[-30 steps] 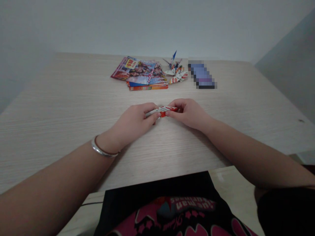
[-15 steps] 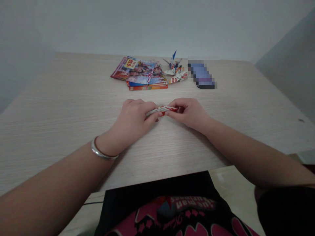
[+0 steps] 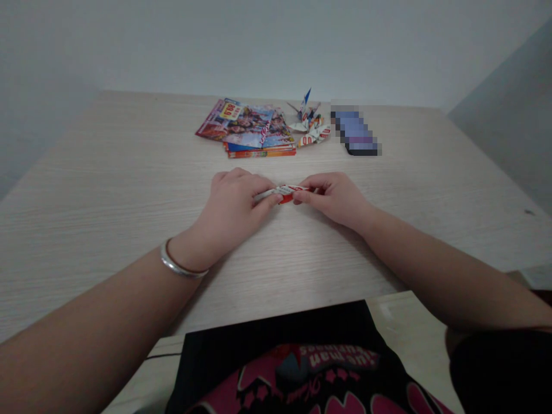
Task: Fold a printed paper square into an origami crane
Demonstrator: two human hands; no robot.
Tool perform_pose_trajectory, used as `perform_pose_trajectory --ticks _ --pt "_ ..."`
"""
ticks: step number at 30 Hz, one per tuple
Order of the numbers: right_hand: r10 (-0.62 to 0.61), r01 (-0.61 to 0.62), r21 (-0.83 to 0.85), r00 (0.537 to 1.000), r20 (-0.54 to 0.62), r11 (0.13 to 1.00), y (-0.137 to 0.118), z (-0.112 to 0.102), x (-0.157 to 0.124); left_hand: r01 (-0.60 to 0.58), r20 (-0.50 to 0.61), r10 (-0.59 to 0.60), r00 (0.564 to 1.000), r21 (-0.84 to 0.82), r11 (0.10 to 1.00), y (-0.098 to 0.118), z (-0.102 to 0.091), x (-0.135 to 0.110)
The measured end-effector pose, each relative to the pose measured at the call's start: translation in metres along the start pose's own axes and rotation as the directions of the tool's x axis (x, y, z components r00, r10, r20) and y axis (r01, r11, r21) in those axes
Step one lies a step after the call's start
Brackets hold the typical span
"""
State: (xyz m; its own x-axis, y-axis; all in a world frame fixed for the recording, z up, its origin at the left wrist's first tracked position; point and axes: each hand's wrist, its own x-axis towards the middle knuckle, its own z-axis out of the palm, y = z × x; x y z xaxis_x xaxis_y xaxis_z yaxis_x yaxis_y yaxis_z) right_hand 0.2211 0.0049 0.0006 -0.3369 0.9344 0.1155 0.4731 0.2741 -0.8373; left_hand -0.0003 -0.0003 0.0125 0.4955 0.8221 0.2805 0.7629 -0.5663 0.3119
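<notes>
Between my two hands is a small folded piece of printed paper (image 3: 285,192), white and red, held a little above or on the table. My left hand (image 3: 239,201), with a silver bangle on its wrist, pinches the paper's left end between thumb and fingers. From the other side my right hand (image 3: 332,195) grips the right end, its thumb near the red lower part. Both ends of the paper are hidden by my fingers, so its full folded shape does not show.
Beyond my hands lies a stack of colourful printed leaflets (image 3: 254,129). Folded paper cranes (image 3: 309,127) sit to its right, and a phone (image 3: 357,132) with a blurred screen lies farther right. A wall (image 3: 276,46) stands behind the pale wooden table (image 3: 107,167).
My thumbs have moved slightly apart along the paper, and more of its red lower part shows. Both hands keep hold of it.
</notes>
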Motion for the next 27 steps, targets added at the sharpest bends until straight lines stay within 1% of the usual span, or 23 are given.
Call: perform_pose_trajectory --ticks 5,8,10,13,15,17,18,19,20,21,22,23,24,26,27 --pt "0.023 -0.022 0.037 0.999 -0.033 0.999 0.004 -0.002 0.002 0.093 0.072 -0.086 0.994 -0.091 0.992 0.002 -0.001 0.002" --pt "0.024 -0.022 0.072 0.999 -0.025 0.997 0.006 -0.003 0.003 0.158 0.125 -0.141 0.982 -0.14 0.977 0.005 -0.002 0.003" --pt "0.034 -0.031 0.066 0.999 -0.031 0.997 0.007 -0.004 0.004 0.216 0.157 -0.188 0.97 -0.186 0.959 0.006 -0.002 0.002" --pt "0.059 -0.059 0.0 0.994 -0.094 0.998 0.012 -0.007 0.005 0.286 0.175 -0.238 0.956 -0.351 0.892 0.005 0.001 0.001" --pt "0.055 -0.069 -0.089 0.987 -0.151 0.994 0.017 -0.009 0.007 0.315 0.188 -0.254 0.949 -0.507 0.802 0.003 0.003 0.0" --pt "0.041 -0.072 -0.166 0.982 -0.183 0.984 0.022 -0.009 0.009 0.326 0.201 -0.256 0.945 -0.561 0.761 0.002 0.005 -0.001" --pt "0.02 -0.057 -0.17 0.977 -0.212 0.984 0.023 -0.009 0.01 0.336 0.206 -0.266 0.942 -0.571 0.749 0.002 0.007 -0.001" --pt "-0.016 -0.031 -0.169 0.964 -0.265 0.985 0.024 -0.008 0.01 0.351 0.208 -0.282 0.937 -0.577 0.738 0.002 0.008 -0.001" --pt "-0.081 0.015 -0.195 0.939 -0.334 0.981 0.024 -0.006 0.01 0.366 0.21 -0.3 0.93 -0.582 0.726 0.002 0.009 -0.001" --pt "-0.17 0.075 -0.257 0.914 -0.369 0.964 0.024 -0.005 0.009 0.375 0.211 -0.311 0.927 -0.586 0.718 0.003 0.01 0.0" --pt "-0.259 0.146 -0.322 0.903 -0.343 0.935 0.023 -0.003 0.008 0.376 0.21 -0.314 0.926 -0.588 0.716 0.004 0.01 0.0" --pt "-0.342 0.229 -0.37 0.898 -0.276 0.9 0.021 -0.002 0.007 0.369 0.209 -0.305 0.929 -0.586 0.721 0.004 0.01 0.0" --pt "-0.409 0.317 -0.39 0.894 -0.181 0.865 0.02 -0.001 0.006 0.355 0.207 -0.289 0.935 -0.579 0.734 0.005 0.01 0.0" --pt "-0.487 0.443 -0.41 0.874 -0.003 0.798 0.019 0.001 0.005 0.32 0.201 -0.249 0.947 -0.55 0.771 0.006 0.008 -0.001" --pt "-0.503 0.481 -0.415 0.862 0.063 0.772 0.019 0.001 0.005 0.303 0.2 -0.231 0.952 -0.531 0.791 0.007 0.006 -0.001"
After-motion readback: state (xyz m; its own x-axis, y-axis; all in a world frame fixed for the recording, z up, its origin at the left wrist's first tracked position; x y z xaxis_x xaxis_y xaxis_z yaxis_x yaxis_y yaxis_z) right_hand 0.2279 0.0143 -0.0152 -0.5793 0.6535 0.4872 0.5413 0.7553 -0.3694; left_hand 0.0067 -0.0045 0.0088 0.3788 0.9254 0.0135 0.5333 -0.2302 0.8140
